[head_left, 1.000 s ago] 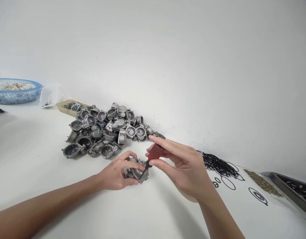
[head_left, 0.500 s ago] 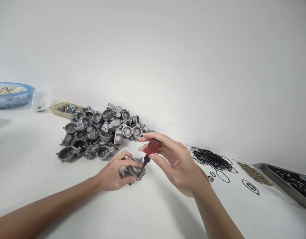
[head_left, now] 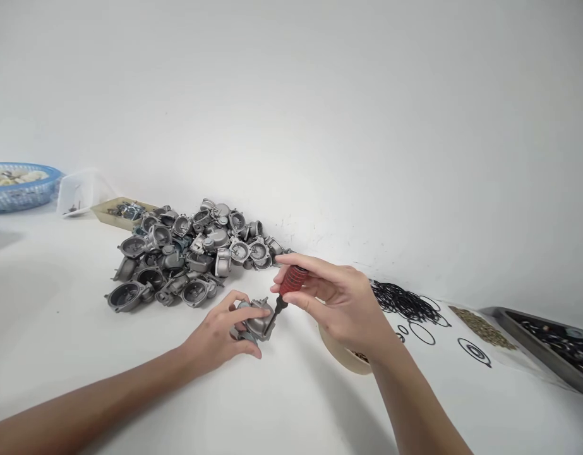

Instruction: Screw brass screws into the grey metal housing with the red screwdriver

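A grey metal carburetor float bowl rests on the white table at the centre. My left hand grips it from the left, fingers over its top and thumb at the near side. My right hand holds a screwdriver by its red handle, between thumb and fingers. The dark shaft slants down to the left, and its tip meets the near right edge of the bowl. Whether a screw sits under the tip I cannot make out.
A heap of similar metal bowls lies at the back left, near a yellowish tray, a clear bin and a blue basket. Partly behind my right arm stands a round container. Black rings, small brass-coloured parts and a metal tray lie right.
My left thumb has come off the screw area and lies lower beside the bowl. The right hand with the screwdriver has shifted slightly right. The whole view has moved a little.
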The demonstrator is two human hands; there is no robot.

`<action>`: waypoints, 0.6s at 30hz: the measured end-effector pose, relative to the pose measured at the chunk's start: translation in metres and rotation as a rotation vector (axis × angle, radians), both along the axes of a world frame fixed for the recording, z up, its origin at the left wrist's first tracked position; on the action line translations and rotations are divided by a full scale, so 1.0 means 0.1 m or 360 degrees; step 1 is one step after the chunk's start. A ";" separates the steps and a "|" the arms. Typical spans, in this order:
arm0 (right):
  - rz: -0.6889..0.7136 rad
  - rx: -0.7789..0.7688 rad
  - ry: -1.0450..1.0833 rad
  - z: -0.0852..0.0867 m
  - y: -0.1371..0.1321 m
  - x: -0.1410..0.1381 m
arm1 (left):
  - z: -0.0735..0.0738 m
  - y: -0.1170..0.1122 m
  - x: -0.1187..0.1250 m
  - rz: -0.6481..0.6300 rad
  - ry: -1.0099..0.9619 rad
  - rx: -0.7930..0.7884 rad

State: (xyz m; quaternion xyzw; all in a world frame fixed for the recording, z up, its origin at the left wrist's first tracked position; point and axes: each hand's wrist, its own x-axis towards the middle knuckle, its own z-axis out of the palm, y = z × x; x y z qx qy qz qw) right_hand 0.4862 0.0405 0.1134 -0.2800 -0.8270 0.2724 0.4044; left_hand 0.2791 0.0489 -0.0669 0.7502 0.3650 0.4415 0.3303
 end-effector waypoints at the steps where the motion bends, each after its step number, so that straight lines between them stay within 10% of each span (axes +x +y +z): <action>1: -0.0080 0.0046 0.0011 -0.02 0.01 0.00 | 0.01 -0.01 0.02 0.0028 -0.0022 -0.0008; 11: -0.0414 0.0319 -0.0087 -0.02 0.01 0.14 | 0.02 -0.02 0.04 0.0035 0.0106 -0.0007; 18: -0.1031 0.0476 -0.0105 -0.17 -0.02 0.97 | 0.06 -0.07 0.03 0.0061 0.0272 0.0147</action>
